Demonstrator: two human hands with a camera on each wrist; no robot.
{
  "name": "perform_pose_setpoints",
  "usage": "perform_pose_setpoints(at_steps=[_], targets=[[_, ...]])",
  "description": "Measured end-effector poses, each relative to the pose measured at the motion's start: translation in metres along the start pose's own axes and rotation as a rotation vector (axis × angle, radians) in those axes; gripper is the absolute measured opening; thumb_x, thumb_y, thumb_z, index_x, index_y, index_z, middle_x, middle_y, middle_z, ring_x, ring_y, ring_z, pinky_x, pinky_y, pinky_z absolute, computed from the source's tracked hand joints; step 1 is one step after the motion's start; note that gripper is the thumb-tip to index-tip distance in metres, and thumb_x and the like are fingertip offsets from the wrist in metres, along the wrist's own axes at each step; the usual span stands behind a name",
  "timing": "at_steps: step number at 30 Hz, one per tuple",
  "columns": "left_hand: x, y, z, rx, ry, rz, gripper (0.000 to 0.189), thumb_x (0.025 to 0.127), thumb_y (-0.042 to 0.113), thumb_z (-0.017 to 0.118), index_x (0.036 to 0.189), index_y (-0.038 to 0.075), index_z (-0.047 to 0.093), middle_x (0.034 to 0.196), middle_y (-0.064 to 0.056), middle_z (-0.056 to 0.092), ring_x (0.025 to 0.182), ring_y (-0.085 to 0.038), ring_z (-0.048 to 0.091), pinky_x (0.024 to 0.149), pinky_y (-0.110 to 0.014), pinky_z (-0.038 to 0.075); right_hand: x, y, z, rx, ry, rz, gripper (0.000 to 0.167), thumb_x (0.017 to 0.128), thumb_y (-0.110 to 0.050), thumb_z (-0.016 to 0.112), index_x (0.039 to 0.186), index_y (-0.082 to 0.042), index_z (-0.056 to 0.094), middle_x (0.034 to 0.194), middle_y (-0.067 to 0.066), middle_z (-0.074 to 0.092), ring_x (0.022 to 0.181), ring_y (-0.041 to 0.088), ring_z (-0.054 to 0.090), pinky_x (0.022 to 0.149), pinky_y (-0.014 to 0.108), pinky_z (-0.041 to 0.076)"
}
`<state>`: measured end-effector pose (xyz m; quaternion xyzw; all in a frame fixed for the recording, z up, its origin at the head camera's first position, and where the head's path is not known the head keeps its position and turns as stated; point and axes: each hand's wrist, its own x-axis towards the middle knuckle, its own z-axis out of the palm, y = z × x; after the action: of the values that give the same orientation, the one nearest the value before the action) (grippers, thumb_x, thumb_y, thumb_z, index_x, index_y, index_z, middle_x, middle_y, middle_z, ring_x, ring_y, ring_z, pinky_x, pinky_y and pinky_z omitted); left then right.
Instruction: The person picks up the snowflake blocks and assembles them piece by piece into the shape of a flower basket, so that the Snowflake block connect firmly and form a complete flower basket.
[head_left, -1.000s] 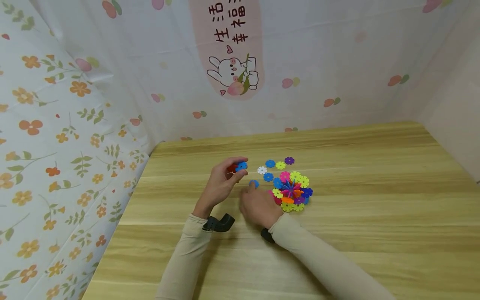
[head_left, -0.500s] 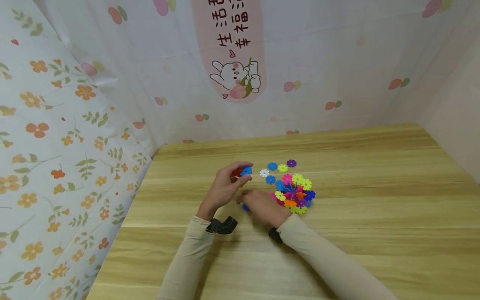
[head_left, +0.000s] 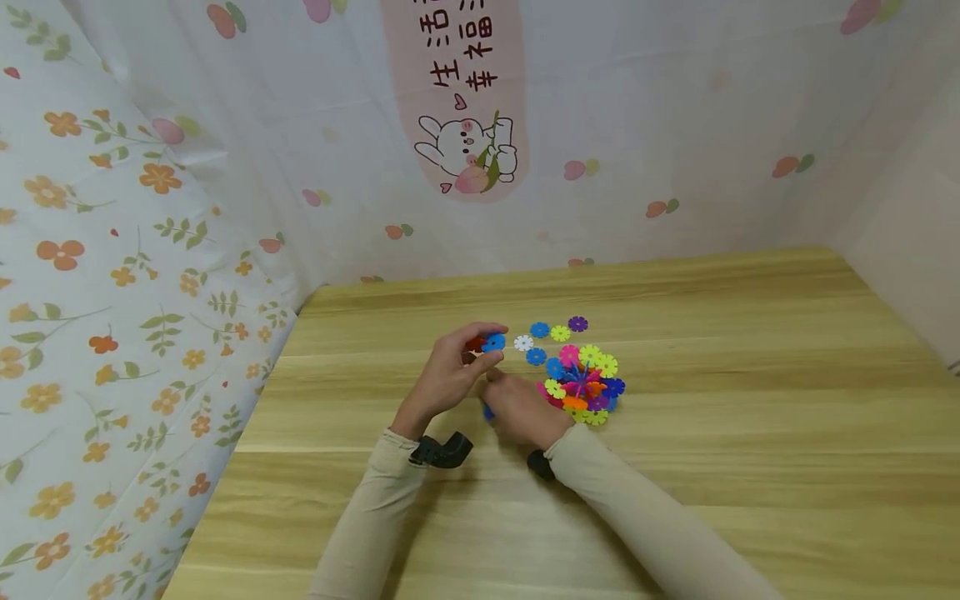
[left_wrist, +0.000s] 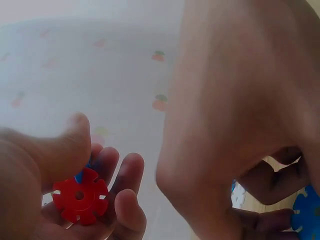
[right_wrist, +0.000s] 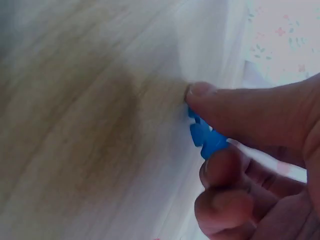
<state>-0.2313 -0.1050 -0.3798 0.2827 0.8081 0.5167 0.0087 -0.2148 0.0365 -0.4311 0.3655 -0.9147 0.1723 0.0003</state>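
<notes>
My left hand (head_left: pixel 438 387) holds a red notched snowflake disc (left_wrist: pixel 89 202) joined to a blue snowflake disc (head_left: pixel 487 345), thumb on one side and fingers curled behind. Just to its right and a little nearer, my right hand (head_left: pixel 521 412) pinches another blue snowflake disc (right_wrist: pixel 202 135) between thumb and fingertips. In the left wrist view the back of the right hand fills the right side, and that blue disc shows at its fingers. Part of the red disc is hidden by the left hand in the head view.
Right of the hands sits a colourful cluster of joined discs (head_left: pixel 576 402). Behind it lie loose discs: a white one (head_left: pixel 519 343), a purple one (head_left: pixel 573 323), a yellow one (head_left: pixel 560 333) and two blue ones. Patterned cloth (head_left: pixel 637 108) hangs behind the wooden table (head_left: pixel 750 375).
The right hand has picked the blue disc off the table and drawn it toward the person, below the left hand. The left hand keeps its hold and has shifted slightly right.
</notes>
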Motion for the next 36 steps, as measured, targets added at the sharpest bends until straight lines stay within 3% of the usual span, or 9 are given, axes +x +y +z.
perform_pose_setpoints(at_steps=[3, 6, 8, 11, 16, 20, 22, 29, 36], targets=[[-0.001, 0.005, 0.002, 0.005, -0.004, 0.012, 0.032, 0.092, 0.015, 0.058, 0.124, 0.009, 0.057, 0.113, -0.007, 0.059, 0.088, -0.016, 0.055, 0.071, -0.034, 0.049, -0.003, 0.001, 0.000, 0.034, 0.006, -0.018, 0.007, 0.080, -0.002, 0.067, 0.082, -0.008, 0.062, 0.079, 0.000, 0.048, 0.066, 0.014, 0.048, 0.059, 0.026, 0.043], [0.000, 0.004, 0.004, 0.001, -0.015, 0.014, 0.033, 0.093, 0.015, 0.058, 0.125, 0.009, 0.057, 0.116, -0.010, 0.058, 0.091, -0.017, 0.055, 0.072, -0.037, 0.049, -0.011, 0.001, -0.003, 0.043, 0.003, -0.044, 0.018, 0.082, 0.000, 0.065, 0.071, -0.013, 0.059, 0.071, -0.005, 0.045, 0.063, 0.011, 0.044, 0.056, 0.022, 0.039], [0.001, -0.005, 0.007, 0.005, -0.015, 0.026, 0.033, 0.093, 0.020, 0.058, 0.125, 0.013, 0.057, 0.117, -0.006, 0.059, 0.091, -0.014, 0.054, 0.070, -0.035, 0.049, -0.016, 0.001, -0.008, 0.070, 0.007, -0.070, 0.020, 0.081, 0.003, 0.065, 0.069, -0.013, 0.060, 0.069, -0.005, 0.047, 0.062, 0.010, 0.044, 0.055, 0.021, 0.038], [0.002, -0.003, 0.008, 0.004, -0.018, 0.026, 0.034, 0.092, 0.022, 0.058, 0.125, 0.014, 0.057, 0.118, -0.004, 0.058, 0.092, -0.014, 0.054, 0.070, -0.036, 0.049, -0.023, 0.003, -0.019, 0.149, 0.049, -0.108, 0.017, 0.081, 0.005, 0.065, 0.073, -0.011, 0.062, 0.071, -0.004, 0.052, 0.065, 0.009, 0.045, 0.059, 0.023, 0.039], [0.005, -0.003, 0.011, 0.000, -0.014, 0.013, 0.033, 0.092, 0.019, 0.058, 0.125, 0.013, 0.057, 0.114, 0.000, 0.060, 0.092, -0.015, 0.054, 0.070, -0.035, 0.049, -0.036, 0.014, -0.042, 0.425, 0.124, 0.016, 0.011, 0.084, 0.001, 0.066, 0.089, -0.008, 0.063, 0.074, -0.002, 0.060, 0.061, 0.010, 0.055, 0.060, 0.025, 0.047], [0.007, 0.001, 0.011, -0.011, -0.026, -0.001, 0.033, 0.092, 0.014, 0.058, 0.125, 0.009, 0.057, 0.111, -0.005, 0.060, 0.089, -0.020, 0.055, 0.065, -0.032, 0.048, -0.045, 0.024, -0.054, 0.671, 0.199, 0.128, 0.015, 0.085, 0.001, 0.065, 0.097, -0.006, 0.062, 0.074, 0.004, 0.061, 0.054, 0.022, 0.060, 0.050, 0.029, 0.050], [0.007, 0.010, 0.011, -0.018, -0.037, -0.006, 0.033, 0.093, 0.010, 0.057, 0.125, 0.005, 0.056, 0.111, -0.008, 0.060, 0.088, -0.023, 0.055, 0.064, -0.030, 0.047, -0.048, 0.028, -0.056, 0.732, 0.255, 0.159, 0.016, 0.085, 0.002, 0.064, 0.098, -0.007, 0.064, 0.076, 0.005, 0.062, 0.058, 0.026, 0.062, 0.050, 0.030, 0.051], [0.004, 0.033, 0.016, -0.036, -0.053, -0.002, 0.031, 0.092, 0.005, 0.057, 0.122, -0.001, 0.056, 0.106, -0.015, 0.061, 0.084, -0.025, 0.058, 0.063, -0.028, 0.047, -0.056, 0.038, -0.059, 0.757, 0.477, 0.229, 0.019, 0.087, -0.001, 0.063, 0.105, -0.008, 0.065, 0.079, 0.007, 0.063, 0.064, 0.028, 0.063, 0.055, 0.036, 0.053], [0.004, 0.037, 0.027, -0.056, -0.091, -0.021, 0.033, 0.093, 0.006, 0.055, 0.125, -0.001, 0.054, 0.096, -0.018, 0.066, 0.083, -0.017, 0.065, 0.066, -0.033, 0.051, -0.063, 0.029, -0.072, 0.636, 0.650, 0.155, 0.019, 0.085, 0.006, 0.062, 0.102, -0.001, 0.066, 0.075, 0.009, 0.061, 0.058, 0.015, 0.058, 0.050, 0.030, 0.051]])
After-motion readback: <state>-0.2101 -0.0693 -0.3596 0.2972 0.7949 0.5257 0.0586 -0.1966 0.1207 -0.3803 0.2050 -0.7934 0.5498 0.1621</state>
